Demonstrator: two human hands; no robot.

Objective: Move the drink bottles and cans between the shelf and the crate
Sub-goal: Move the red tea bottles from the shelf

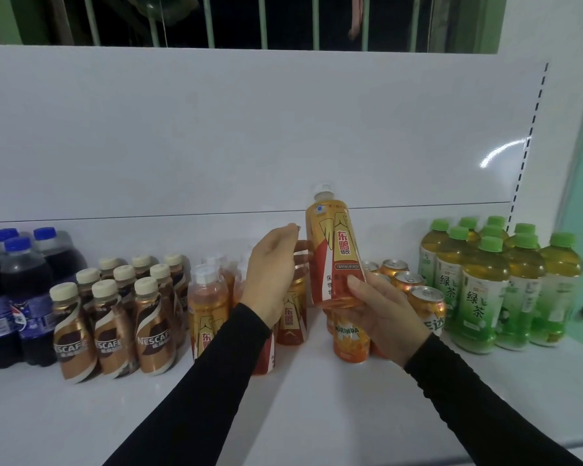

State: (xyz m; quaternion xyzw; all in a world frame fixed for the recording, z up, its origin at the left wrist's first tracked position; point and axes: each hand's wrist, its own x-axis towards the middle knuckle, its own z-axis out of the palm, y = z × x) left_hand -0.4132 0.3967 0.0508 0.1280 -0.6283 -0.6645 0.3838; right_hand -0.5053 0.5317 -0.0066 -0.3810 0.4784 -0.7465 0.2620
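Drink bottles and cans stand in groups along a white shelf (317,391), and one of them, an orange-and-red energy drink bottle (334,250) with a clear cap, is held up in the air above the middle of the row, leaning slightly to the left. The right hand (381,307) grips this bottle round its lower end, thumb across the front of the label and fingers curled beneath the base. The left hand (273,264) is just beside the bottle on its left, fingers relaxed and spread, the fingertips close to or touching the bottle's side; whether they truly touch cannot be told. Both arms wear black sleeves. Below the hands, more energy drink bottles (207,311) of the same kind stand upright on the shelf, partly hidden by the left arm. To their right are orange Mirinda cans (350,338), grouped closely, some behind the right hand. At the far right stand green tea bottles (482,297) with green caps, packed together near the shelf's end. Left of the middle, Nescafe coffee bottles (111,327) with cream caps stand in rows, and at the far left are dark cola bottles (21,297) with blue caps. A white back panel (216,129) rises behind the whole row.
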